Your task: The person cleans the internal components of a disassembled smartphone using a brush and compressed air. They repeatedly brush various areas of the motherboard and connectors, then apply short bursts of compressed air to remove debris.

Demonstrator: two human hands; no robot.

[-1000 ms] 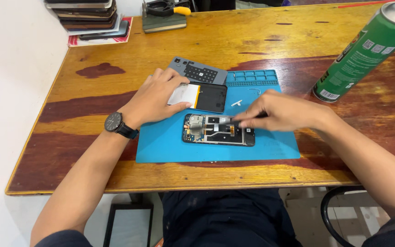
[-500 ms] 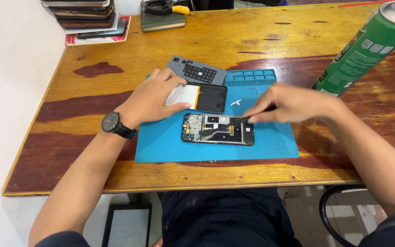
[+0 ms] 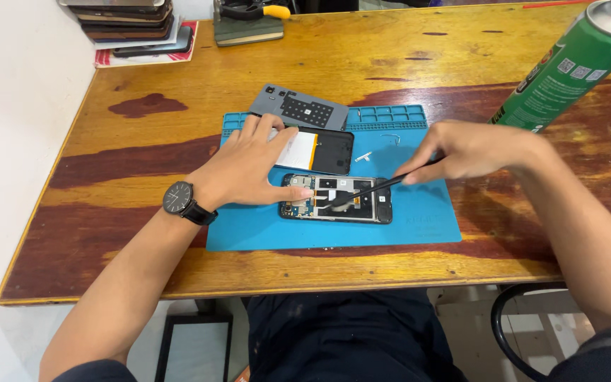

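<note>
An opened phone [image 3: 337, 199] is lying flat on a blue work mat [image 3: 419, 219] near the front edge of the wooden bench [image 3: 143, 141], its inner boards and parts showing. The left hand [image 3: 252, 166], wearing a dark wristwatch [image 3: 178, 198], is resting palm down across the mat with its fingers [image 3: 298, 192] released and spread, one fingertip pressing on the left end of the phone. The right hand [image 3: 461, 148] is hovering just right of the phone, its fingers clenched around a thin black tool [image 3: 380, 187] that is slanting down to the left, with the tip touching the middle of the phone's insides. Just behind the phone, a battery [image 3: 317, 151], white and black, is lying on the mat, partly under the left hand. A grey back cover [image 3: 300, 108] is sitting beyond it, overlapping the mat's far edge. A green spray can [image 3: 567, 67] is standing at the right, well apart. Stacked phones [image 3: 132, 21] are sitting at the far left corner
</note>
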